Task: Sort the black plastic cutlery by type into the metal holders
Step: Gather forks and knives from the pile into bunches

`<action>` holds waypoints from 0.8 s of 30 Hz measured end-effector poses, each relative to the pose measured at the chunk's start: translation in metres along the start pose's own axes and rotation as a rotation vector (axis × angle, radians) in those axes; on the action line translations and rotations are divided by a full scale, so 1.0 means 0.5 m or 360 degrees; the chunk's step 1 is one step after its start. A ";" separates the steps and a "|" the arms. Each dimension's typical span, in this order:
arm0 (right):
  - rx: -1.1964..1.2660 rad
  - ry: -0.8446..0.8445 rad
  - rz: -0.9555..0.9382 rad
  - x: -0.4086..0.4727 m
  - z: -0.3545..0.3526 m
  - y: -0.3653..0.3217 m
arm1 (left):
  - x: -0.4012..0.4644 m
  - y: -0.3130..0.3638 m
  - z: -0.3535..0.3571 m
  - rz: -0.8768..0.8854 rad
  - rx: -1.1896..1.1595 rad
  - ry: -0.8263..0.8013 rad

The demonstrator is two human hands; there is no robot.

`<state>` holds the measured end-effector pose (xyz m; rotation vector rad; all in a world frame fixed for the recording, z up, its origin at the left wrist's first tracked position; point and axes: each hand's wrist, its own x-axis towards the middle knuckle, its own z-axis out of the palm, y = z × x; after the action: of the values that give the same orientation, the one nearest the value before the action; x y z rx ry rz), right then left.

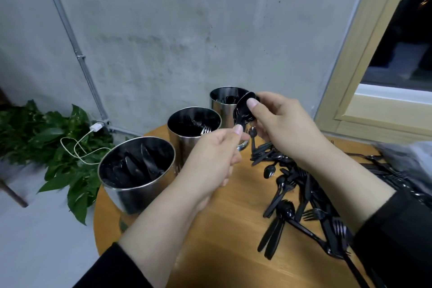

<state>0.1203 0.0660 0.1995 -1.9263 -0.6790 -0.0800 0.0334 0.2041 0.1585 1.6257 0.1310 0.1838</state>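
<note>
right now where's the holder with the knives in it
Head view: the knife holder stands nearest at the round table's left edge, just left of the left hand.

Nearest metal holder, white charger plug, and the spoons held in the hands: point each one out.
nearest metal holder (pixel 131 196): head view, on its shiny front wall.
white charger plug (pixel 95 127): head view, on the plug body.
spoons (pixel 243 110): head view, on the bowls.
</note>
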 end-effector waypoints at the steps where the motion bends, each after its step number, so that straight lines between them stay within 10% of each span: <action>1: -0.0041 -0.0019 0.0031 0.001 -0.006 0.006 | 0.002 0.000 0.005 0.0015 0.0033 -0.0017; 8: 0.0247 -0.0111 0.0163 0.017 -0.029 0.041 | 0.033 0.010 0.026 0.0062 0.0217 -0.0009; 17: -0.0168 0.0582 0.0026 0.269 -0.048 0.065 | 0.118 0.048 -0.021 0.0470 0.0949 0.0586; 24: -0.0768 0.0120 0.0182 0.417 0.021 0.114 | 0.159 0.059 -0.011 0.0551 0.0928 0.0609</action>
<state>0.3201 0.1456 0.2208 -2.4065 -0.5284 -0.2629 0.1093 0.2233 0.1913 2.1724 0.2083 0.7828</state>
